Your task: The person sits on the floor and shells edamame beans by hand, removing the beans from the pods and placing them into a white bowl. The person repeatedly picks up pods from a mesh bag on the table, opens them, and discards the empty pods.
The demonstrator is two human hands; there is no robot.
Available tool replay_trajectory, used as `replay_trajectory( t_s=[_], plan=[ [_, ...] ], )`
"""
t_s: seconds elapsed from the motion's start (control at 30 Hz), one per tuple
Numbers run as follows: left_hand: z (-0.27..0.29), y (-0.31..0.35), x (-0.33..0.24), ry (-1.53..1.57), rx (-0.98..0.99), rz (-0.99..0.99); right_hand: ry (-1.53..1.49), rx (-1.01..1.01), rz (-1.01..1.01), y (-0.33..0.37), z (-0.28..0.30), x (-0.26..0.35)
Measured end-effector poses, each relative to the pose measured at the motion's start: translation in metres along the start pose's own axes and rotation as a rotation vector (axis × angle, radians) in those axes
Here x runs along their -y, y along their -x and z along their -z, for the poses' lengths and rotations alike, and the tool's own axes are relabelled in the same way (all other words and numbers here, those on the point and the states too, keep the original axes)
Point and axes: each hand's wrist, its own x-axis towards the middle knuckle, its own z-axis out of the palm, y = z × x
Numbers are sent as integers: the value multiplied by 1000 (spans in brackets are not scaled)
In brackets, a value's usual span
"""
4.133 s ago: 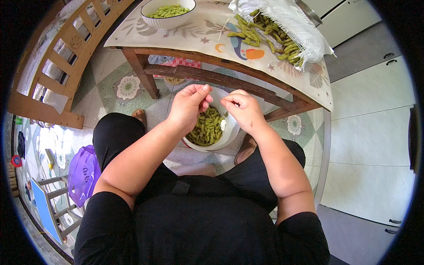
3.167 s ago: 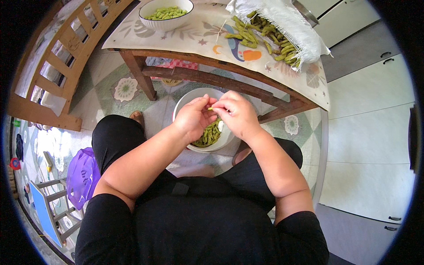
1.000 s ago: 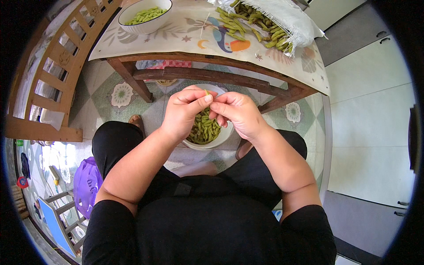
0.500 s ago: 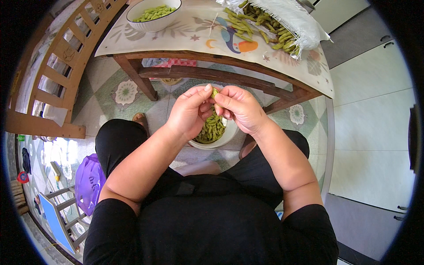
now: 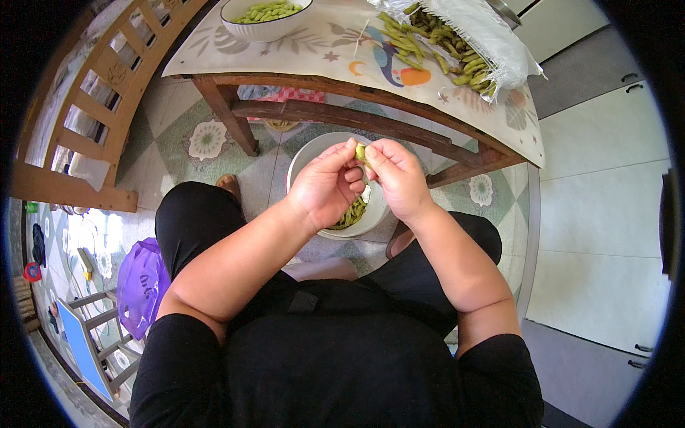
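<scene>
Between my two hands is a green soybean pod [image 5: 361, 153], pinched at both sides by thumbs and fingers. My left hand [image 5: 327, 182] grips it from the left, my right hand [image 5: 397, 175] from the right. Both are raised over a white bucket [image 5: 303, 158] on the floor between my legs. Green pods or husks [image 5: 349, 215] lie inside the bucket, partly hidden by my hands. On the table, a white ribbed bowl [image 5: 265, 28] holds shelled green beans [image 5: 267, 12]. Unshelled pods [image 5: 467, 60] spill from a white woven sack [image 5: 492, 36] at the far right.
The wooden table [image 5: 307, 57] with a printed cover stands just ahead. A wooden slatted rail [image 5: 75, 187] is at the left. A purple bag [image 5: 140, 285] and a small blue-topped stool [image 5: 84, 353] sit at my left. Pale cabinets [image 5: 599, 214] line the right.
My hands have shifted slightly right and the pod shows more plainly between my fingertips. The view has moved a little, so the table and bowl sit farther right and higher.
</scene>
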Motion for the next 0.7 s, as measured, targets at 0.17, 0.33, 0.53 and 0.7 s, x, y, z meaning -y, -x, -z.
replay_trajectory(
  t_s=[0.17, 0.33, 0.53, 0.7],
  plan=[
    [-13, 2, 4, -39, -207, 68, 823, -149, 374, -4, -2, 5],
    [5, -3, 9, -307, -168, -141, 1069, -185, 426, -6, 0, 6],
    [-2, -3, 3, -338, -177, -127, 740, -180, 145, -6, 6, 2],
    [-7, 0, -1, -263, -210, -134, 142, -101, -49, -7, 8, 1]
  ],
)
